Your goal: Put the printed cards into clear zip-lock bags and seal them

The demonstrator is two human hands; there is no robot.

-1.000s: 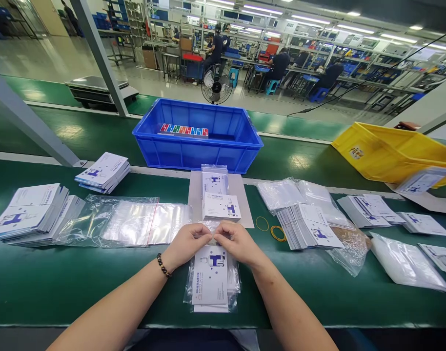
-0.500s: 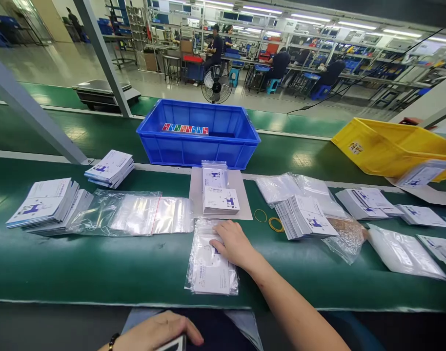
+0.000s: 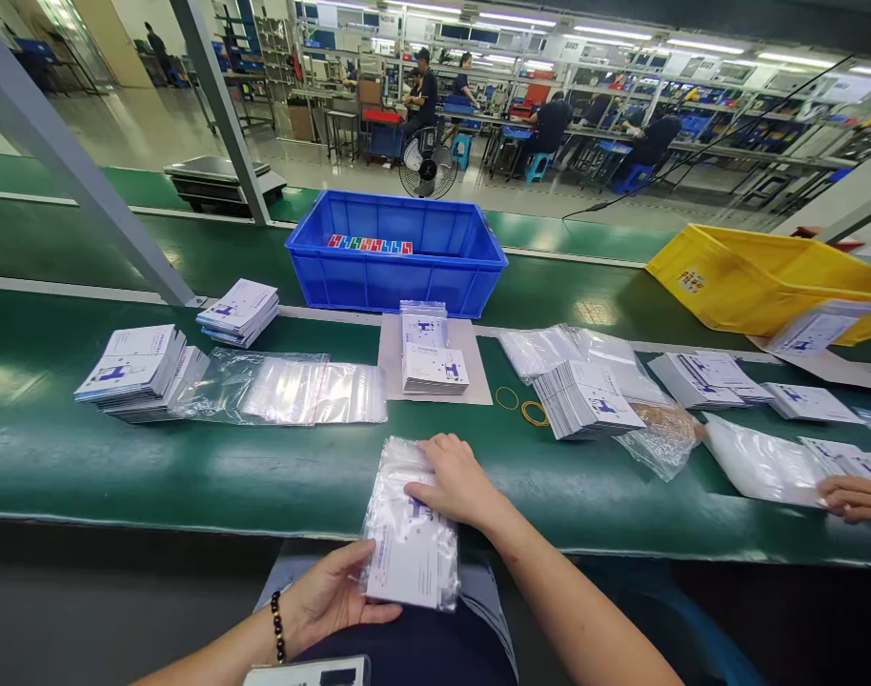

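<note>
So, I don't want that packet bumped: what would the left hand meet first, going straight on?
The left hand would meet the near-left edge of the bagged leaflets first. Whether it would push them or slip beneath is unclear from this view.

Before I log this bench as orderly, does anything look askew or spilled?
Nothing looks spilled. The bagged booklets under the right hand jut past the near edge of the green bench. At right, another bagged bundle appears to lean askew on the yellow bin.
</note>
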